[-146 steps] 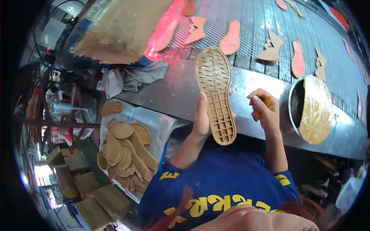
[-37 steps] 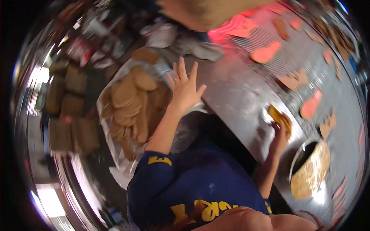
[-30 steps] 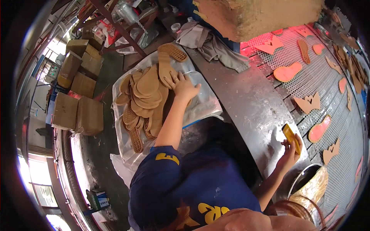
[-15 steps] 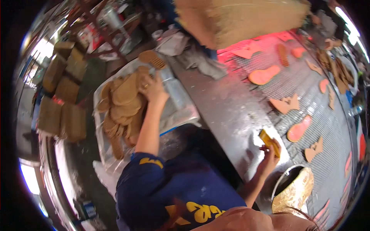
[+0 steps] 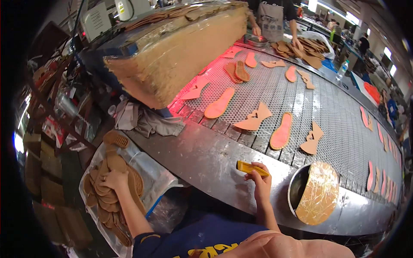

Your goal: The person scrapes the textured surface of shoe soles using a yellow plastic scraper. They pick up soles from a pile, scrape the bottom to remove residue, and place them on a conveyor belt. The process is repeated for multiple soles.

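Note:
My left hand (image 5: 114, 179) rests on a heap of brown shoe soles (image 5: 107, 198) with its fingers bent over the edge of one sole; the fingertips are partly hidden. The soles lie in a container lined with clear plastic (image 5: 152, 172), to the left of the metal table edge. Over the metal edge, my right hand (image 5: 260, 178) holds a flat yellow tool (image 5: 253, 168) that looks like a brush, pointing left. Right of that hand stands a metal bowl (image 5: 294, 189), partly covered by a tan, shiny board (image 5: 319, 193).
A mesh conveyor (image 5: 331, 112) carries pink-topped soles (image 5: 282, 131) and tan cut pieces (image 5: 256, 117). A large cardboard-clad box (image 5: 180, 56) glows red beneath. Grey cloth (image 5: 148, 120) lies at the near corner. Across the belt, another person's hands (image 5: 297, 42) are at a sole pile (image 5: 312, 49).
My view has swung up and to the right, showing more of the conveyor and another person. My left hand stays at the soles; my right hand still holds the yellow tool.

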A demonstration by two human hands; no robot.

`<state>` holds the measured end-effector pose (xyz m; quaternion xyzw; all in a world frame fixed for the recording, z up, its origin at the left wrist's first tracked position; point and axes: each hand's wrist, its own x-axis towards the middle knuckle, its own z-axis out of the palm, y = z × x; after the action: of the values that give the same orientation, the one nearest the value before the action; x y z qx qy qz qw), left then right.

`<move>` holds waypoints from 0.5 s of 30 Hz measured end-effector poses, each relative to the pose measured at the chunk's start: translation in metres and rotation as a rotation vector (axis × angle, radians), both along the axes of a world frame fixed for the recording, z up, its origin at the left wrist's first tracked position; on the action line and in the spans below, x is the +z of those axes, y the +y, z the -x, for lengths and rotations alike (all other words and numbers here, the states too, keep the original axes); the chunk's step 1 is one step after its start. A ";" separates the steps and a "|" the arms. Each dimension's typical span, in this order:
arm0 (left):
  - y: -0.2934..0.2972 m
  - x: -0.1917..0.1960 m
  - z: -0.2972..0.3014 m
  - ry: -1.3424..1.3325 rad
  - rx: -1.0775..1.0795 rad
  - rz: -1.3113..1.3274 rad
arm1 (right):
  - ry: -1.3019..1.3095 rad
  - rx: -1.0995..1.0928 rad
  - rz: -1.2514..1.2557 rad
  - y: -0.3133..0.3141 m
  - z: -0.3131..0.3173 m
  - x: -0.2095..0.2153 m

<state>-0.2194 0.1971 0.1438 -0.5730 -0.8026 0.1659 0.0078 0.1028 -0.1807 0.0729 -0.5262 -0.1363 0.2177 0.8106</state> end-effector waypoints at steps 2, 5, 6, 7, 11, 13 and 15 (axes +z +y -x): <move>-0.018 0.015 0.002 0.057 -0.066 0.083 | -0.008 0.016 0.002 -0.004 0.000 0.000; -0.058 0.057 0.004 0.104 -0.124 0.048 | -0.003 -0.024 -0.013 -0.010 -0.002 0.002; -0.061 0.064 0.013 0.073 -0.044 0.032 | 0.000 -0.030 -0.026 -0.011 -0.002 0.004; -0.064 0.068 0.024 0.040 0.041 0.012 | -0.004 -0.029 -0.033 -0.011 -0.002 0.005; -0.075 0.055 0.053 -0.105 -0.140 -0.044 | 0.000 -0.012 -0.051 -0.013 -0.002 0.006; -0.113 0.060 0.037 -0.043 -0.205 -0.076 | -0.007 -0.014 -0.049 -0.012 -0.002 0.004; -0.103 0.037 0.071 -0.263 -0.506 -0.379 | -0.018 0.011 -0.060 -0.009 -0.002 0.003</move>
<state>-0.2901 0.0943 0.1808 -0.7589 -0.6455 -0.0685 0.0514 0.1049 -0.1901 0.0761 -0.5029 -0.1529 0.2131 0.8236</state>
